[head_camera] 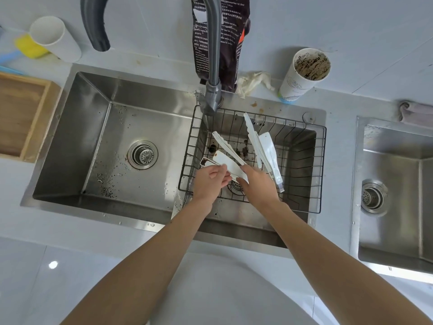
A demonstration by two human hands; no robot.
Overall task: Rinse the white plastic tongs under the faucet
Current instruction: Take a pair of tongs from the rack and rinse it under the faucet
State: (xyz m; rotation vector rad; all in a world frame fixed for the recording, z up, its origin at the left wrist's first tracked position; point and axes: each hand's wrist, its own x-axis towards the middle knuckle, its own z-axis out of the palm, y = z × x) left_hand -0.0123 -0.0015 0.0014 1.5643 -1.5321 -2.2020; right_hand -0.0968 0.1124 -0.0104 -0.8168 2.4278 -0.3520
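Your right hand (257, 184) has its fingers curled round the joined end of the white plastic tongs (230, 165). Your left hand (212, 181) pinches the broad blade between thumb and fingertips. The tongs sit low over the wire basket (321, 160) in the right basin of the sink (93, 127), arms splayed up-left toward the faucet (212, 55) but short of its outlet. I can't tell if water is running. Risks: wet smooth plastic in a light pinch could slip and drop among the other white utensils (262, 146) lying in the basket, so you'd mix clean with dirty. Brown grit shows on the basket floor and on a tip just beside your left thumb, and dragging the blades through it would re-soil them. If you hold the tongs this far from the spout, the stream may miss the tips. Raising them fast could knock the spout. Pose: both forearms come in over the front rim and converge, with the wrists bent down and the hands nearly touching.
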